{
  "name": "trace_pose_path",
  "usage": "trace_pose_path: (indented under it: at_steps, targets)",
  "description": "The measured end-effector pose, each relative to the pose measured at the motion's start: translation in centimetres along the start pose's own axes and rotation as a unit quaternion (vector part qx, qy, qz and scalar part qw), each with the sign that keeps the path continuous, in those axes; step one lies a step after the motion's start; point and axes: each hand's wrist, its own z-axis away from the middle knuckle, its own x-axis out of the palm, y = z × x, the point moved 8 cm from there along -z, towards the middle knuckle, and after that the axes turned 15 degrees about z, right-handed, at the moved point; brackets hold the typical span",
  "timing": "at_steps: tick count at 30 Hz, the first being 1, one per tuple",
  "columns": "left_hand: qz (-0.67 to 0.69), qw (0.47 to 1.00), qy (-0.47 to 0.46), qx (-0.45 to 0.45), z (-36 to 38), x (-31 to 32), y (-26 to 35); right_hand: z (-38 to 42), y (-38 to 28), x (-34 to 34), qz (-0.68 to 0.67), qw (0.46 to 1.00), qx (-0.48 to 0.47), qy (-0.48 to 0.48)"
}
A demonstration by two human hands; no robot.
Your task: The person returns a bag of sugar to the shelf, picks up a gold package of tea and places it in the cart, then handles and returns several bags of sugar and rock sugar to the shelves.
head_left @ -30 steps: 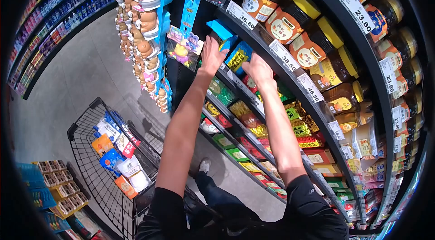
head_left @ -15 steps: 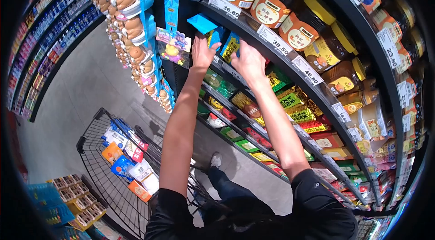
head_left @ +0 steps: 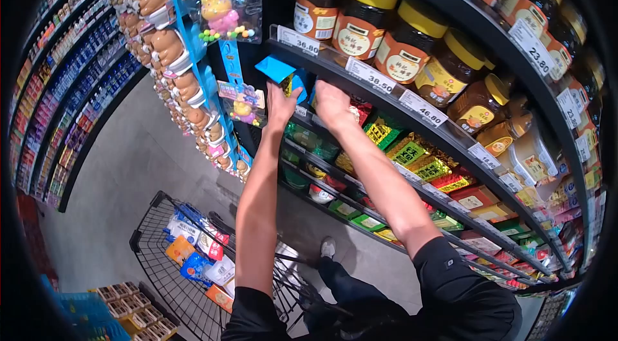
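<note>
My left hand (head_left: 281, 108) is closed around a blue packet (head_left: 275, 69) with a yellow and black printed side, at the left end of a shelf below the honey jars. Its thumb lies along the packet's right side. Just to the right, my right hand (head_left: 335, 104) is curled at the same shelf, its fingertips against a second blue packet (head_left: 313, 94), of which only a sliver shows. The fingertips are partly hidden. Green and gold foil packs (head_left: 383, 132) lie on the shelf right of my right wrist.
Yellow-lidded honey jars (head_left: 357, 19) stand on the shelf above, behind a price-tag rail (head_left: 372, 75). Hanging toys (head_left: 222, 12) border the left side. A wire shopping cart (head_left: 151, 222) holding several packages stands at lower left. Curved shelves (head_left: 71, 115) line the far left.
The view has shifted, with the shelf lower in the picture. My right hand has drawn closer to my left, its fingers now more curled, and less of the second blue packet shows.
</note>
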Motion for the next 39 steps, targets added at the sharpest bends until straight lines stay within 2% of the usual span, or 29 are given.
trace_pose_path:
  at_steps: [1, 3, 4, 5, 7, 8, 9, 11, 13, 15, 17, 19, 21, 25, 27, 28, 30, 39]
  targets:
    - [-0.005, 1.000, 0.009, 0.005, 0.0, -0.2, 0.8, -0.4, 0.5, 0.5, 0.019, 0.998, 0.023, -0.052]
    - [0.000, 1.000, 0.013, -0.027, -0.1, 0.0, 1.0, -0.5, 0.8, -0.4, 0.036, 0.998, 0.030, 0.041]
    - [0.005, 1.000, 0.028, -0.002, 0.0, 0.1, 1.4, 0.7, 0.6, -0.7, 0.022, 0.998, -0.014, 0.058]
    - [-0.020, 0.999, 0.043, 0.016, 0.0, 0.2, 1.7, 0.9, 0.5, -0.9, 0.026, 0.998, -0.020, 0.054]
    - [-0.028, 0.999, 0.011, 0.038, -0.3, 0.6, 2.2, 1.2, 0.2, -1.6, -0.002, 0.996, -0.032, 0.078]
    - [-0.020, 1.000, 0.010, 0.022, -0.2, 0.7, 2.1, 1.6, 0.0, -2.2, -0.013, 0.989, -0.053, 0.137]
    - [-0.013, 1.000, 0.009, 0.006, -0.2, 0.6, 2.6, 1.8, -0.3, -2.5, -0.012, 0.990, -0.055, 0.132]
    - [-0.026, 0.999, 0.006, 0.019, -0.2, 0.8, 2.2, 1.7, -0.3, -2.2, -0.022, 0.998, -0.027, 0.044]
    - [-0.027, 1.000, -0.012, 0.006, -0.2, 1.3, 2.0, 1.9, -0.2, -1.9, -0.022, 0.998, -0.027, 0.052]
    - [-0.037, 0.999, -0.005, 0.028, -0.2, 0.8, 2.6, 2.2, -0.4, -3.0, -0.002, 0.989, -0.045, 0.143]
    - [-0.043, 0.999, -0.005, -0.007, 0.2, 0.4, 2.3, 2.1, -0.3, -2.9, -0.001, 0.987, -0.042, 0.153]
    - [-0.023, 1.000, 0.000, 0.010, 0.4, -0.1, 2.9, 2.0, -0.4, -2.9, -0.001, 0.986, -0.038, 0.163]
    - [-0.034, 0.999, -0.021, 0.027, 0.4, -0.1, 3.1, 1.8, -0.7, -3.1, 0.061, 0.981, -0.039, 0.182]
    - [-0.023, 0.998, -0.015, 0.051, 0.5, -0.3, 3.0, 1.2, -0.7, -3.3, 0.035, 0.985, -0.031, 0.166]
    - [-0.041, 0.997, -0.028, 0.050, 0.4, 0.0, 2.5, 1.0, -0.8, -3.0, 0.024, 0.992, -0.028, 0.122]
    - [-0.042, 0.997, -0.028, 0.052, 0.4, 0.1, 2.4, 0.9, -0.9, -3.0, 0.024, 0.992, -0.028, 0.124]
    - [-0.045, 0.998, -0.033, -0.002, 0.2, 0.5, 1.4, 1.2, -1.0, -3.5, 0.040, 0.984, -0.031, 0.172]
    - [0.005, 0.999, -0.019, 0.029, 0.9, 0.3, 2.2, 2.1, -0.8, -3.6, 0.046, 0.988, -0.028, 0.145]
